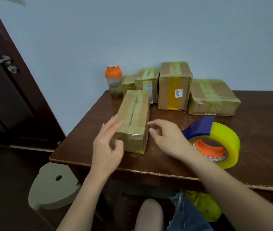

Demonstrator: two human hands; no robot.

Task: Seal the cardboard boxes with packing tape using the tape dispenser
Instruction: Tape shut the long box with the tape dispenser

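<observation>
Five boxes are sitting on the surface [257, 130], and all are showing tape, so the sealing is looking mostly done. Four are lined up along the far edge beside a shaker bottle [114, 80]: a tiny box [128, 84], a small box [146, 80], a tall box [174, 85] and a flat box [213, 97] toward the far right corner. The long box [135, 120] is lying nearer the front edge, tape running along its top seam and over its near end. The left hand [106, 147] is resting against its near left corner, fingers loosely spread, gripping nothing. The right hand [167, 139] is hovering just beside its right side, fingers relaxed and empty. The tape dispenser [215, 140] is lying behind that wrist, untouched. Probably only smoothing or checking is remaining.
</observation>
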